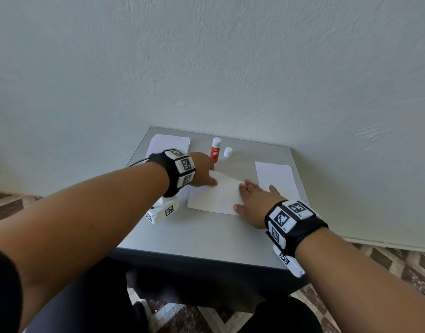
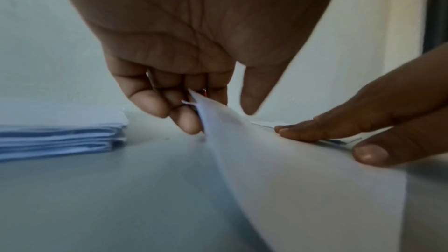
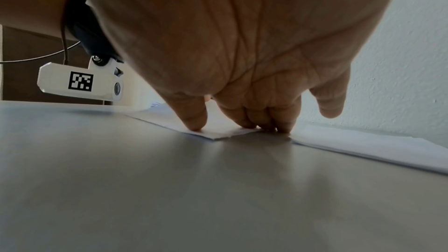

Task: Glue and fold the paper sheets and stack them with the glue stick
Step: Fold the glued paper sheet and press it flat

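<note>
The left hand (image 1: 202,169) pinches the far left corner of the paper sheet (image 1: 216,197) and lifts that edge off the table (image 1: 194,236); in the left wrist view its curled fingers (image 2: 186,120) close on the raised corner of the sheet (image 2: 278,160), which slopes down from the pinch toward the right. The right hand (image 1: 256,204) lies flat on the sheet's right edge, fingers straight and spread, holding nothing. In the right wrist view its fingertips (image 3: 196,122) press the sheet's (image 3: 218,131) near corner against the tabletop (image 3: 169,189), and the little finger stands clear of the surface.

Just beyond the left hand's pinch stands the glue stick (image 1: 215,150), upright, red-bodied with a white top, and its white cap (image 1: 228,152) sits upright on the table just to the right of it, apart from it. Farther to the left of the pinch, at the table's far left corner, rests a stack of folded sheets (image 1: 169,144); the left wrist view shows its layered folded edges (image 2: 60,137). To the right of the right hand, just beside its little finger, lies a pile of flat sheets (image 1: 276,177), seen edge-on in the right wrist view (image 3: 363,147). The table stands against a pale wall (image 1: 206,56), with patterned floor (image 1: 387,267) beneath.
</note>
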